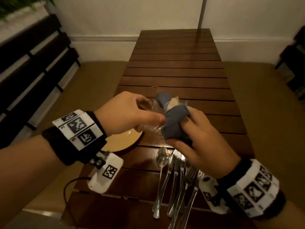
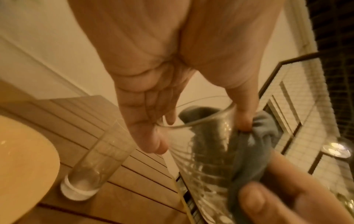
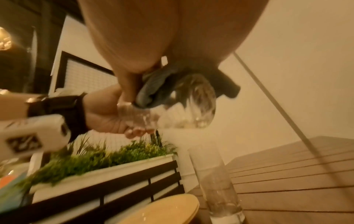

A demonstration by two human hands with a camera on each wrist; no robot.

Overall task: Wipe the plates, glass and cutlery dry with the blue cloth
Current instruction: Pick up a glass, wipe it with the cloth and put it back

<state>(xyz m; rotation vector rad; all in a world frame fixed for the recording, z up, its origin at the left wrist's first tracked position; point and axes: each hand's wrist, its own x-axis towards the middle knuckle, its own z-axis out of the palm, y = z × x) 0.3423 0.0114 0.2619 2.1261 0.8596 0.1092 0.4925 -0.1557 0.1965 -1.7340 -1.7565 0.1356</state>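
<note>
My left hand [image 1: 146, 115] grips a clear ribbed glass [image 1: 152, 129] held up over the slatted wooden table [image 1: 178, 71]. The right hand [image 1: 184, 134] clutches the blue cloth [image 1: 175, 123], and part of the cloth is pushed inside the glass [image 2: 206, 151]. Cloth [image 2: 247, 159] also bunches against the outside wall by my left thumb. A second, tall glass [image 2: 95, 163] stands on the table beyond the hands. Below my left hand lies a yellow plate [image 1: 122, 139]. A spoon [image 1: 162, 157], knives and forks [image 1: 178, 179] lie in a bundle near the front edge.
A dark slatted bench [image 1: 33, 63] runs along the left, with a white planter of green plants [image 3: 99, 159] behind it. More dark furniture [image 1: 295, 63] stands at the right. The table's far boards stretch to the white wall. A cable [image 1: 69, 192] hangs from my left wrist unit.
</note>
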